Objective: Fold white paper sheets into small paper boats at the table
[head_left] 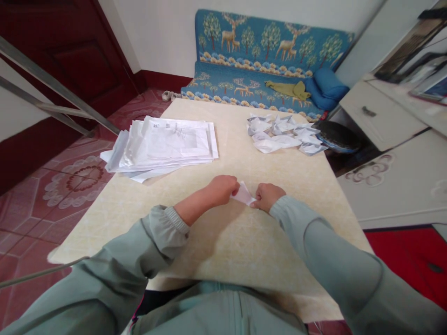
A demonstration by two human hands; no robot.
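A small folded piece of white paper (243,194) is stretched between my two hands, just above or on the tabletop (237,242). My left hand (225,188) is closed on its left end. On the right end, the fingers of my right hand (268,196) pinch the lower corner. Both hands hide parts of the paper's edges. At the back right of the table lie several folded paper pieces (282,132), white and grey. A stack of white sheets and plastic sleeves (174,142) lies at the back left, slightly fanned out.
Behind the table stands a bench with a blue deer-patterned cover (244,51), with an olive cloth (288,89) and a blue cushion (326,88) on it. A white cabinet (394,177) borders the right side. Metal bars (52,79) slant in at the left.
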